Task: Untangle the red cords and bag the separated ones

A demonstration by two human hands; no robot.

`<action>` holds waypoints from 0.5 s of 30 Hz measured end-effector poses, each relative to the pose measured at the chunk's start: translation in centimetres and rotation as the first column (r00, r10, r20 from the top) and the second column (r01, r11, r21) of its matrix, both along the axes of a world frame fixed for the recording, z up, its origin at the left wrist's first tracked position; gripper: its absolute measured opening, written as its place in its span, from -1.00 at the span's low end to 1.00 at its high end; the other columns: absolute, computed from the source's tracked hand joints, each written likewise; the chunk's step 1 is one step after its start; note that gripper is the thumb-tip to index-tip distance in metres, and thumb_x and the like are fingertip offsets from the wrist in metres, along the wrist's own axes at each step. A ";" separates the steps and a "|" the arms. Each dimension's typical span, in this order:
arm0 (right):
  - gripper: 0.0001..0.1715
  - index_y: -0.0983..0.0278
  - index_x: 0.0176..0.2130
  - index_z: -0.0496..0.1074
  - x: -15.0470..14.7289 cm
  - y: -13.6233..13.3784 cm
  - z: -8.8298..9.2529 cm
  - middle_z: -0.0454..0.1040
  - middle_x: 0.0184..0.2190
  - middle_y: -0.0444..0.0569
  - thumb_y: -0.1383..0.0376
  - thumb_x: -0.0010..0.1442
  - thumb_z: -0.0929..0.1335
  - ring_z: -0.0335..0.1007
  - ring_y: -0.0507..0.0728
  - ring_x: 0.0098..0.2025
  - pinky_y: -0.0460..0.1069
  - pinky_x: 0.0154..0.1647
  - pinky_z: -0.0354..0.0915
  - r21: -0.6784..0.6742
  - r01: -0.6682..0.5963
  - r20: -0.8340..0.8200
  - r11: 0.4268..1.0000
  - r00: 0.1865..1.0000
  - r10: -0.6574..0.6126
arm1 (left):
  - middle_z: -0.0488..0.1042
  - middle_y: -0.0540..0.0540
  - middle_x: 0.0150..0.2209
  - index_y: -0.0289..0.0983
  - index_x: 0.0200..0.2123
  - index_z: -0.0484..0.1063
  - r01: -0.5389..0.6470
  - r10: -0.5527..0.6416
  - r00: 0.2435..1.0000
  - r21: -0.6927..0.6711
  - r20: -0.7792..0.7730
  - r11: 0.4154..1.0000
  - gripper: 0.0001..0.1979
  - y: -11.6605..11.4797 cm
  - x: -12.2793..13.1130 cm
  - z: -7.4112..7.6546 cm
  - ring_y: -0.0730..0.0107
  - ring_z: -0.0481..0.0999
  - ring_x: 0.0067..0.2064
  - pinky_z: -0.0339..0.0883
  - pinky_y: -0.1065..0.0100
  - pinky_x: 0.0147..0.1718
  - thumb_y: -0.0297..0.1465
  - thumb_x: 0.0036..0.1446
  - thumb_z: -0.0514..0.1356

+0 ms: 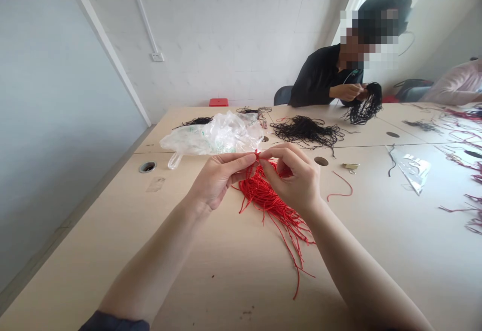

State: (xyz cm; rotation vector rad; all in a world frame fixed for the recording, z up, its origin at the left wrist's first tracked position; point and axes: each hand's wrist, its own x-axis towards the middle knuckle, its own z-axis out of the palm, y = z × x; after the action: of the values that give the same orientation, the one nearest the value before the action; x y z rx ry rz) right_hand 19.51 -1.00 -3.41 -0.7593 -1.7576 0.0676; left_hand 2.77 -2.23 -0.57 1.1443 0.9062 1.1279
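Observation:
My left hand [226, 173] and my right hand [293, 173] meet over the table, pinching a red cord [256, 154] between thumbs and fingertips. A small knot or loop of it shows above the fingers; the rest is hidden by them. Below and just behind my hands lies a bundle of red cords [269, 200], its loose ends fanning out toward me and to the right. Whether the held cord joins that bundle, I cannot tell.
A crumpled clear plastic bag [218, 132] lies beyond my hands. Behind it are black cords [307, 130]. To the right are a binder clip [350, 167], a single red cord [352, 188] and a clear set square [412, 168]. Across the table a person [316, 77] holds black cords.

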 end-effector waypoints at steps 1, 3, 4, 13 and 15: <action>-0.89 0.19 -0.26 0.45 -0.1 0.0 0.0 0.50 -0.31 -0.07 0.37 0.21 0.33 0.29 0.00 -0.50 -0.03 -0.50 0.24 -0.009 0.004 0.000 1.000 1.000 -0.004 | 0.56 -0.06 -0.35 -0.21 -0.33 0.62 -0.014 0.014 1.000 0.027 -0.019 1.000 -0.84 0.0 0.0 0.0 0.43 0.48 -0.30 0.40 0.32 -0.16 -0.27 0.02 0.34; -0.89 0.19 -0.25 0.46 -0.2 -0.1 0.1 0.50 -0.32 -0.07 0.35 0.21 0.33 0.22 -0.02 -0.54 -0.03 -0.51 0.23 -0.043 0.001 -0.004 0.999 1.000 -0.001 | 0.59 -0.07 -0.32 -0.20 -0.31 0.62 -0.053 0.060 0.996 0.096 -0.066 0.994 -0.83 0.0 0.1 -0.1 0.41 0.51 -0.27 0.40 0.30 -0.13 -0.26 0.04 0.32; -0.90 0.20 -0.25 0.47 -0.3 -0.1 0.1 0.50 -0.33 -0.08 0.34 0.21 0.33 0.18 -0.03 -0.56 -0.04 -0.52 0.21 -0.066 -0.006 -0.016 0.998 1.000 0.005 | 0.60 -0.08 -0.31 -0.20 -0.30 0.62 -0.082 0.096 0.991 0.139 -0.098 0.987 -0.83 -0.1 0.1 -0.2 0.38 0.53 -0.24 0.40 0.28 -0.12 -0.26 0.05 0.32; -0.83 0.24 -0.32 0.45 -0.1 -0.1 0.0 0.16 -0.72 -0.25 0.19 0.20 0.36 -0.01 -0.07 -0.69 -0.10 -0.69 -0.07 -0.546 -0.201 -0.226 0.813 0.970 0.088 | 0.60 -0.06 -0.31 -0.20 -0.33 0.61 -0.104 0.471 0.791 0.671 -0.392 0.734 -0.90 -0.9 0.4 0.1 0.32 0.56 -0.26 0.44 0.29 -0.25 -0.35 0.09 0.29; -0.79 0.25 -0.32 0.42 0.1 0.0 0.0 0.17 -0.71 -0.25 0.14 0.20 0.36 -0.03 -0.08 -0.69 -0.12 -0.70 -0.11 -0.606 -0.306 -0.295 0.734 0.944 0.150 | 0.60 -0.06 -0.32 -0.19 -0.35 0.59 -0.053 0.494 0.756 0.711 -0.430 0.701 -0.92 -1.0 0.3 0.3 0.33 0.55 -0.28 0.43 0.29 -0.25 -0.37 0.11 0.27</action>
State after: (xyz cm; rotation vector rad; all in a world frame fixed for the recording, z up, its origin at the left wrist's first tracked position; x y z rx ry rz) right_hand 19.61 -0.98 -3.45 -0.9691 -1.5898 0.9474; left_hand 3.02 -3.26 -0.30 2.1039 1.2465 1.4417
